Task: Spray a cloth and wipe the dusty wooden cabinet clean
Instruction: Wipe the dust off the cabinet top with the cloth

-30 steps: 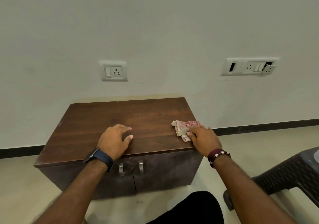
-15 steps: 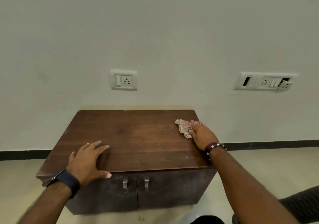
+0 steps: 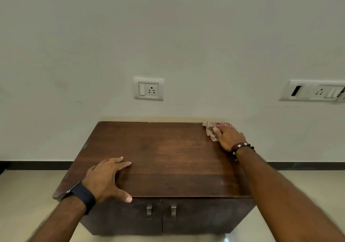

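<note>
A low dark wooden cabinet (image 3: 164,154) with two front doors stands against the wall. A crumpled beige and pink cloth (image 3: 211,129) lies at the top's far right corner. My right hand (image 3: 228,137) presses flat on the cloth, fingers straight, covering most of it. My left hand (image 3: 107,179) rests flat on the top near the front left edge, fingers spread, thumb over the front lip. No spray bottle is in view.
Two metal door handles (image 3: 161,211) sit at the middle of the cabinet front. A wall socket (image 3: 148,89) is above the cabinet, a wider switch plate (image 3: 313,91) at right. Pale floor tiles (image 3: 28,195) surround the cabinet.
My right hand has slid the cloth from the front right part of the top back to the far right corner. My left hand has shifted left along the front edge.
</note>
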